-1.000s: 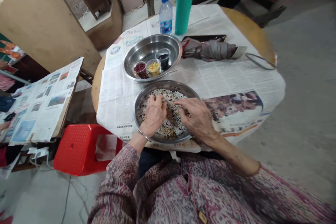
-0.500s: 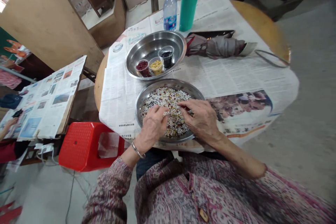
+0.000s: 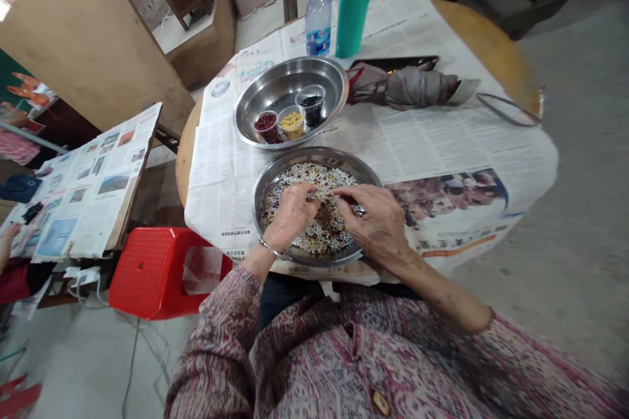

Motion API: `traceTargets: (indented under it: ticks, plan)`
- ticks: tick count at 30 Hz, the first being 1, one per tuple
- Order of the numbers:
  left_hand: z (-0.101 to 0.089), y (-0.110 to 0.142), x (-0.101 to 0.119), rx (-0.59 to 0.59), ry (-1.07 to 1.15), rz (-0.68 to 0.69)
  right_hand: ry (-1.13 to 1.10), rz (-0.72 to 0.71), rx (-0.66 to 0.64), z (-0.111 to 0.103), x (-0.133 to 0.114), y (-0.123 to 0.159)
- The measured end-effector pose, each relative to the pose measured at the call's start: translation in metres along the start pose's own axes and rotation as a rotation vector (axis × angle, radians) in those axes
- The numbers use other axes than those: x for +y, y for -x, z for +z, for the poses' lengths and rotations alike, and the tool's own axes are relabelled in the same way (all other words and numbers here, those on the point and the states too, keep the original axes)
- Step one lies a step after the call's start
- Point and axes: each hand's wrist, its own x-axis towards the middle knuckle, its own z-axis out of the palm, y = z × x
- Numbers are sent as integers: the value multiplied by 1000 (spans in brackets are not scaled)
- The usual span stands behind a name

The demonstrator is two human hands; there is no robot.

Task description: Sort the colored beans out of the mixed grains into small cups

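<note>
Grains point(image 3: 327, 239) fill a steel bowl point(image 3: 314, 154), left hand point(image 3: 292, 215) and right hand point(image 3: 376, 222) curled and pinching them; second bowl point(image 3: 289, 75) just beyond.

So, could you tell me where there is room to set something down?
Open newspaper lies right of the grain bowl, below the folded umbrella, and left of both bowls. The upper steel bowl, bottle and green flask crowd the far side.

newspaper point(image 3: 442, 144) print, too small to read
</note>
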Motion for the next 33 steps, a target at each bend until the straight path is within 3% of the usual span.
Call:
traceTargets:
  ticks: [9, 15, 18, 24, 28, 33]
  plan:
    - [4, 47, 22, -134, -9, 316, -138, 57, 83, -5, -2, 0]
    - [-14, 34, -5, 74, -124, 91, -113, 23, 65, -6, -3, -1]
    - [-12, 18, -12, 42, -153, 41, -116, 39, 69, -6, -3, -1]
    - [1, -1, -2, -56, -35, 143, -117, 32, 79, -5, -2, -1]
    - [0, 9, 0, -62, -3, 149, -116, 27, 80, -4, -1, -1]
    - [-5, 49, 0, -133, -4, 223, -129, -29, 140, -2, 1, -1]
